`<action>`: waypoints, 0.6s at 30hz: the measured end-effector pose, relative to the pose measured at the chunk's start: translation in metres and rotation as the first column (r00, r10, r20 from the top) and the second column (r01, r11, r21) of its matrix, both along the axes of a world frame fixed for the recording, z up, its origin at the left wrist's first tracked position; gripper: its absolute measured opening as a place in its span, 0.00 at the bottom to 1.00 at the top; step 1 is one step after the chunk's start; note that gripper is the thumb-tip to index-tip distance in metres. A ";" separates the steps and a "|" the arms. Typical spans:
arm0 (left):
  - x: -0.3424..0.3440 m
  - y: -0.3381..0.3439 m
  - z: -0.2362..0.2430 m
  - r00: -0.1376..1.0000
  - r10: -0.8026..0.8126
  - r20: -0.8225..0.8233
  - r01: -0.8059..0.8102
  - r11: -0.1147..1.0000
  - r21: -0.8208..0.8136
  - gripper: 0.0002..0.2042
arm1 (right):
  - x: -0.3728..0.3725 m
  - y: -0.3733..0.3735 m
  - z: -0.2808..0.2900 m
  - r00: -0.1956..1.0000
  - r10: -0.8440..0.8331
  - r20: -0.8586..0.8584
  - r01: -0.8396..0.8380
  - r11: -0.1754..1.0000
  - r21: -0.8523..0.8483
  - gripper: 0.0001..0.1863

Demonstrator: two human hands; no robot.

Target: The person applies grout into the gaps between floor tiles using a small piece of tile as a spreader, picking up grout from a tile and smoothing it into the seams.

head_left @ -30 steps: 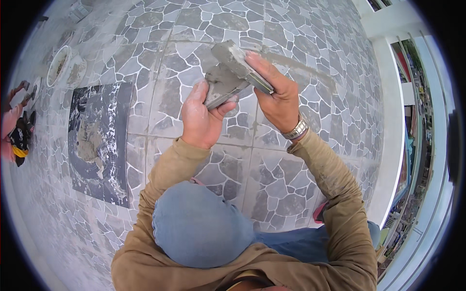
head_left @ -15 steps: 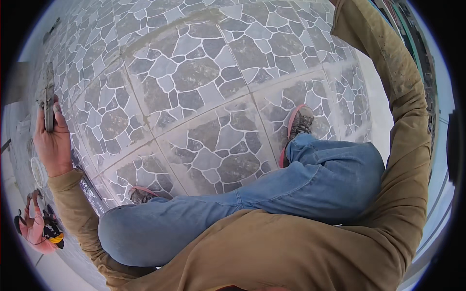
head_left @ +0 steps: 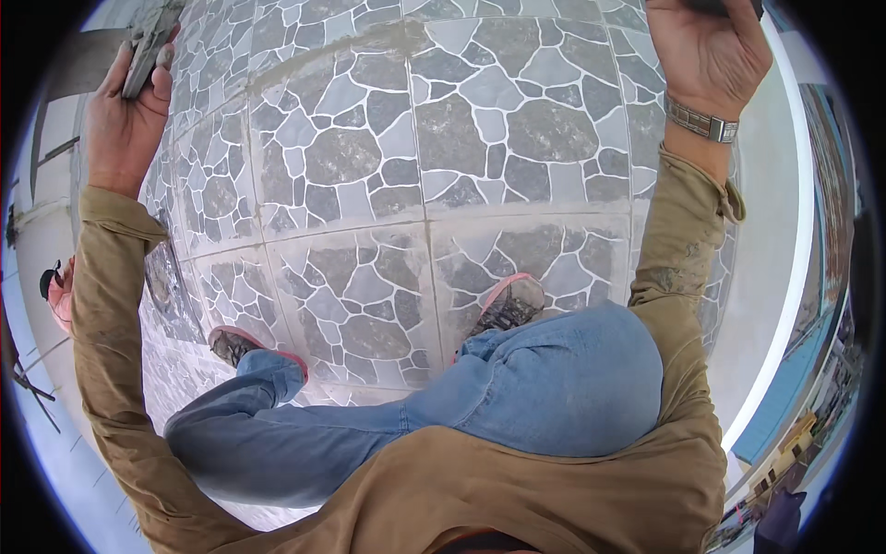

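My left hand point(head_left: 127, 138) is closed around a narrow grey tool caked with cement point(head_left: 150, 51), at the upper left; its kind is not clear. At the upper right, my right hand point(head_left: 712, 57) curls round a dark object point(head_left: 718, 6), mostly cut off by the top edge. A metal-banded watch point(head_left: 701, 120) is on my right wrist. Both hands are above grey stone-pattern floor tiles point(head_left: 346, 157) with white veining and dusty grout lines.
My blue-jeaned legs point(head_left: 554, 379) are bent, with a shoe point(head_left: 510, 303) on the tiles. A pale ledge point(head_left: 771, 222) runs along the right. Shiny dark sheeting point(head_left: 171, 286) lies by my left sleeve. Another person in pink point(head_left: 60, 295) is at the far left.
My left hand has moved up and slightly right, still holding the grey tool. The right hand has come into view at the top. My view and legs have shifted.
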State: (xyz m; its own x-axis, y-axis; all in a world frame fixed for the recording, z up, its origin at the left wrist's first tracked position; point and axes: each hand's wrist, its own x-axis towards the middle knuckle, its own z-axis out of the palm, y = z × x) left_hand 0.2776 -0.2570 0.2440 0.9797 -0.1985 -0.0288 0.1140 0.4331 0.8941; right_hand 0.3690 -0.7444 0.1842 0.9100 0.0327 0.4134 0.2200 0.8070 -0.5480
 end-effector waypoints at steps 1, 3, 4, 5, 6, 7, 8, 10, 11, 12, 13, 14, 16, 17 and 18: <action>-0.003 0.012 0.004 0.996 0.077 -0.033 -0.073 0.991 0.112 0.21 | -0.005 -0.003 -0.012 0.984 0.029 -0.176 -0.043 0.996 -0.078 0.10; 0.007 0.009 -0.008 0.992 0.119 -0.029 -0.113 0.979 0.170 0.19 | 0.011 -0.048 -0.059 0.909 0.413 -0.058 -0.411 0.862 -0.297 0.14; 0.016 0.000 -0.016 0.993 0.117 -0.024 -0.112 0.982 0.151 0.19 | 0.001 -0.059 -0.065 0.946 0.298 -0.126 -0.324 0.889 -0.323 0.13; 0.034 -0.018 -0.021 0.989 0.146 -0.023 -0.140 0.978 0.152 0.18 | -0.006 -0.069 -0.059 0.952 0.282 -0.117 -0.306 0.888 -0.344 0.13; 0.050 -0.031 -0.032 0.984 0.177 -0.028 -0.171 0.974 0.147 0.17 | -0.013 -0.075 -0.053 0.948 0.223 -0.229 -0.280 0.923 -0.262 0.14; 0.066 -0.038 -0.044 0.987 0.157 -0.043 -0.150 0.981 0.127 0.18 | -0.018 -0.079 -0.048 0.926 0.166 -0.340 -0.238 0.954 -0.182 0.14; 0.085 -0.046 -0.055 0.990 0.134 -0.047 -0.129 0.987 0.097 0.19 | -0.018 -0.089 -0.037 0.935 0.089 -0.343 -0.163 0.968 -0.192 0.15; 0.127 -0.055 -0.092 0.997 0.075 0.027 -0.075 0.997 -0.004 0.18 | -0.021 -0.111 -0.011 0.939 -0.021 -0.345 -0.096 0.943 -0.319 0.12; 0.143 -0.092 -0.103 0.984 0.179 0.016 -0.179 0.984 -0.025 0.17 | -0.030 -0.118 0.005 0.926 -0.155 -0.344 -0.011 0.900 -0.436 0.10; 0.155 -0.109 -0.116 0.976 0.214 0.028 -0.212 0.975 -0.069 0.17 | -0.045 -0.096 0.028 0.860 -0.396 -0.323 0.171 0.818 -0.549 0.11; 0.170 -0.138 -0.126 0.984 0.175 0.034 -0.167 0.972 -0.167 0.17 | -0.057 -0.125 0.059 0.933 -0.333 -0.139 0.144 0.696 -0.704 0.13; 0.182 -0.162 -0.138 0.989 0.145 0.025 -0.135 0.962 -0.237 0.17 | -0.071 -0.120 0.086 0.928 -0.367 -0.061 0.144 0.506 -0.850 0.13; 0.191 -0.216 -0.142 0.998 0.057 0.014 -0.051 0.954 -0.297 0.18 | -0.087 -0.098 0.147 0.933 -0.349 0.089 0.081 -0.037 -0.996 0.20; 0.188 -0.221 -0.138 0.999 0.032 0.022 -0.024 0.952 -0.304 0.19 | -0.087 -0.084 0.175 0.946 -0.277 0.166 0.078 -0.304 -0.949 0.23; 0.189 -0.230 -0.142 1.000 -0.008 -0.001 0.007 0.948 -0.317 0.19 | -0.087 -0.071 0.200 0.957 -0.182 0.225 0.086 -0.564 -0.821 0.26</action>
State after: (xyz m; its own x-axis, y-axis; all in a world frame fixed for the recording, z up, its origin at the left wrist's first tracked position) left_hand 0.4670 -0.4868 0.1020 0.9782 -0.2048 0.0344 0.1203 0.6935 0.7104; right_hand 0.2821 -0.8153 0.3840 0.9880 0.1492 -0.0389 0.1286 -0.9365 -0.3263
